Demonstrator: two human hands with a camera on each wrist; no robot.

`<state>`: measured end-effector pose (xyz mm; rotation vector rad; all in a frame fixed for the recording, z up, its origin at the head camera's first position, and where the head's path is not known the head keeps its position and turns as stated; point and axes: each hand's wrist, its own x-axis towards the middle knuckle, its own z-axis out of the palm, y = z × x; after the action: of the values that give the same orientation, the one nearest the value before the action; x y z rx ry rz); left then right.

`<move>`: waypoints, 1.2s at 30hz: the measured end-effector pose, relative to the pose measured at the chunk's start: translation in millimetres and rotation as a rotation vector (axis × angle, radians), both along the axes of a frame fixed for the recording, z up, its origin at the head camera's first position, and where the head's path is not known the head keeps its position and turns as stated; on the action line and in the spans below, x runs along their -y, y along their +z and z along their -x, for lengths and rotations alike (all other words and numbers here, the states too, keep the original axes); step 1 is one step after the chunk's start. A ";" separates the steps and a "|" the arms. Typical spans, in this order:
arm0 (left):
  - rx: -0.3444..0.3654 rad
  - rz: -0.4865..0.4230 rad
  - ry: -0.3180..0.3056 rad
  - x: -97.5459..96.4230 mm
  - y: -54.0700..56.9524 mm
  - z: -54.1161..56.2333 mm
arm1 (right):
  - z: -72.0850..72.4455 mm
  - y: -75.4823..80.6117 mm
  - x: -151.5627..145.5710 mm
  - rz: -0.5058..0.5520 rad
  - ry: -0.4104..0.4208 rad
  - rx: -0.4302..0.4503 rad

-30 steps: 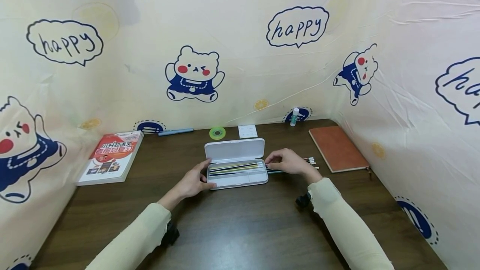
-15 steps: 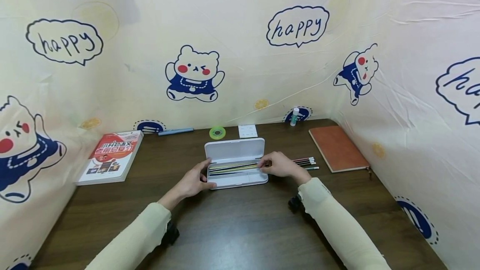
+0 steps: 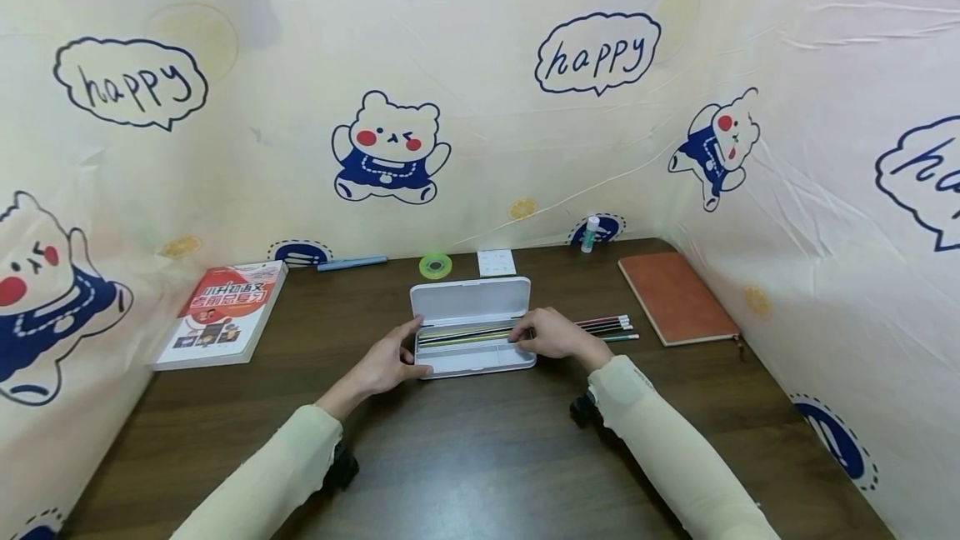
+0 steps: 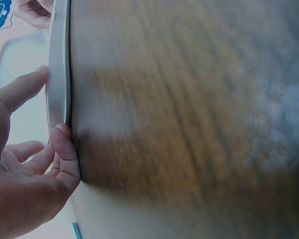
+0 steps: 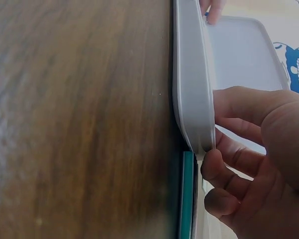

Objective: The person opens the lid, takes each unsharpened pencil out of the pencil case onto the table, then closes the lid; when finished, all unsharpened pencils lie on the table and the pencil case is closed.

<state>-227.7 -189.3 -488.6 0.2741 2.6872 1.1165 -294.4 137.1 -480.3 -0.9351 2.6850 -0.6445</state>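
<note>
A white pencil case (image 3: 457, 362) lies on the table with its lid (image 3: 470, 301) raised and several pencils (image 3: 461, 337) lengthwise inside. My left hand (image 3: 382, 361) grips its left end, thumb at the front edge and fingers at the back. My right hand (image 3: 551, 333) reaches over the right end and pinches a pencil by its end, inside the tray. In the right wrist view the right thumb and forefinger (image 5: 239, 107) pass behind the case's rim, their tips hidden, while other fingers curl outside its corner. More pencils (image 3: 607, 326) lie to the right, partly under the right hand.
At the left lies a red and white book (image 3: 225, 311). Along the back are a blue pen (image 3: 352, 263), a green tape roll (image 3: 435, 266), a white paper pad (image 3: 496, 262) and a glue stick (image 3: 589, 235). A brown notebook (image 3: 675, 298) lies at the right.
My right hand has moved left from beside the case to over its right end, fingers dipping inside. More of the loose pencils show at the right. The left hand keeps its place.
</note>
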 end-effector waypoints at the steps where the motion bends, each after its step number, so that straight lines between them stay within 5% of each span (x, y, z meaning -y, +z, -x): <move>1: 0.001 -0.001 0.001 -0.2 0.3 0.0 | -0.3 0.5 0.1 -0.003 -0.003 0.006; 17: 0.000 -0.015 0.001 -0.6 1.6 -0.8 | -0.8 8.5 4.2 -0.037 -0.036 0.070; 36: -0.002 -0.014 0.010 -0.9 0.3 0.0 | 3.5 9.3 -20.7 0.189 -0.057 0.107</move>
<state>-227.8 -188.4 -488.3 0.2651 2.6868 1.1384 -297.9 157.8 -471.0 -0.8442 2.5987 -0.9459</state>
